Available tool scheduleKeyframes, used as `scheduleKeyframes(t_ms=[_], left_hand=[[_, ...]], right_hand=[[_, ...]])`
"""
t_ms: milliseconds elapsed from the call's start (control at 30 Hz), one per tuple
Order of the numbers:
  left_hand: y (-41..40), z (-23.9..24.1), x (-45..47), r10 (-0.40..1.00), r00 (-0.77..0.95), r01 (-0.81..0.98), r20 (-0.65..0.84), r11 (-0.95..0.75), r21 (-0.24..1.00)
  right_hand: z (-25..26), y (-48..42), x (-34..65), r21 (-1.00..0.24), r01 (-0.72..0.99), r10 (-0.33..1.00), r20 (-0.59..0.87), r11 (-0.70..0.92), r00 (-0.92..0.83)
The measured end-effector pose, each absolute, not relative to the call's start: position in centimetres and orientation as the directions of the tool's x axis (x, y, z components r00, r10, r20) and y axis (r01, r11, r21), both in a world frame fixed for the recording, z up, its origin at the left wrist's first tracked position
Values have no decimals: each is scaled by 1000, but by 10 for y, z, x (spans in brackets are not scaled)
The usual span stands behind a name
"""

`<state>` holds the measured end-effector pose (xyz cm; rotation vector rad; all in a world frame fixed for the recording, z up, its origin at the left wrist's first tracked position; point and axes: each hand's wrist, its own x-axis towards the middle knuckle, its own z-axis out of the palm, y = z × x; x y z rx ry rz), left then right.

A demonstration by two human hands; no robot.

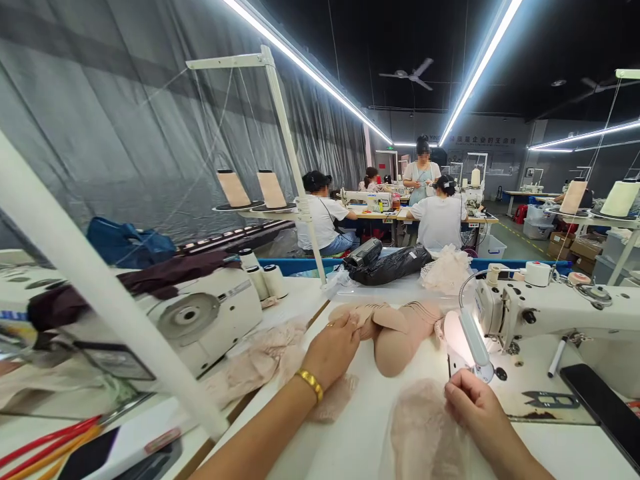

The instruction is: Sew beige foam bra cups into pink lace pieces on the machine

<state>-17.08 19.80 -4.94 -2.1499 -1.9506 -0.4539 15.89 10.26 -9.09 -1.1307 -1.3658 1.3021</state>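
Note:
My left hand [334, 348], with a gold bracelet at the wrist, reaches forward and its fingers close on a stack of beige padded cups [395, 333] lying on the white table [370, 427]. My right hand [473, 403] rests near the sewing machine [550, 313], fingers curled on a piece of pink lace fabric [423, 427] just in front of the needle area. A small bright lamp [467, 337] glares between the two hands.
A second sewing machine [200, 320] with dark cloth over it stands at left, with thread cones [260, 280] behind. A black bag [390, 263], snips [550, 400] and a phone [600, 407] lie about. Other people sit sewing farther back.

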Motion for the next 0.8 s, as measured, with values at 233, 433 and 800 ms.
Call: scheduleKeyframes(t_ms=[233,433,800], left_hand=[[200,-29,-179,855,-24,971,518,-103,214],[197,0,-191,797,-115,956,593,-73,284],[198,7,-181,778,-37,975,627,-110,195]], right_hand=[[-78,97,158,-999,40,989,-2,4,-145],[-78,97,159,-999,32,988,-1,4,-157],[-90,105,160,-999,30,972,15,23,-236]])
